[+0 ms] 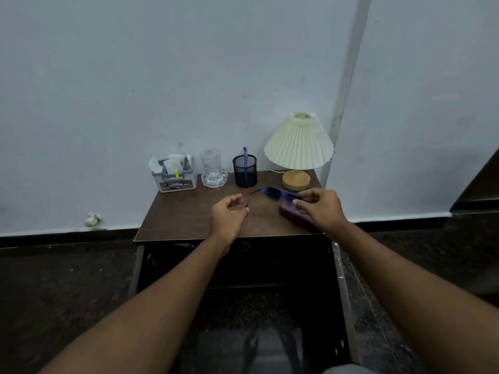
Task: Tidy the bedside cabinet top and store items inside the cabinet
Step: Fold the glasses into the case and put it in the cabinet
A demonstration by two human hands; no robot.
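Observation:
Purple glasses (270,193) hover just above the brown cabinet top (186,214), one arm spread out to the left. My right hand (321,209) pinches the right end of the frame. My left hand (226,217) is curled, its fingertips at the tip of the spread arm. A purple case (290,211) lies on the top, partly hidden under my right hand. Below the top, the cabinet interior (243,265) is open and dark.
Along the back of the top stand a grey caddy with papers (174,179), a glass on a glass dish (213,171), a black mesh pen cup with a blue pen (245,171) and a pleated lamp (298,147). The open cabinet door (344,287) juts forward on the right.

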